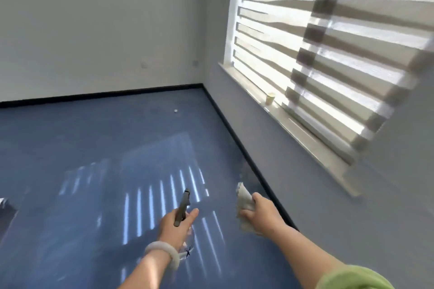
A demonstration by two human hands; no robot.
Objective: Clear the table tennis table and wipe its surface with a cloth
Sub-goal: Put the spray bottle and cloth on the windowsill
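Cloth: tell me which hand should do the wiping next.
Right, most likely. The right hand grips the crumpled cloth, while the left hand is taken up holding the spray bottle by its trigger head.

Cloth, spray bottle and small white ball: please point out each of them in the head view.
cloth (244, 197), head view, on the pale folded part that sticks up.
spray bottle (183, 204), head view, on its grey trigger head.
white ball (175, 111), head view, on its middle.
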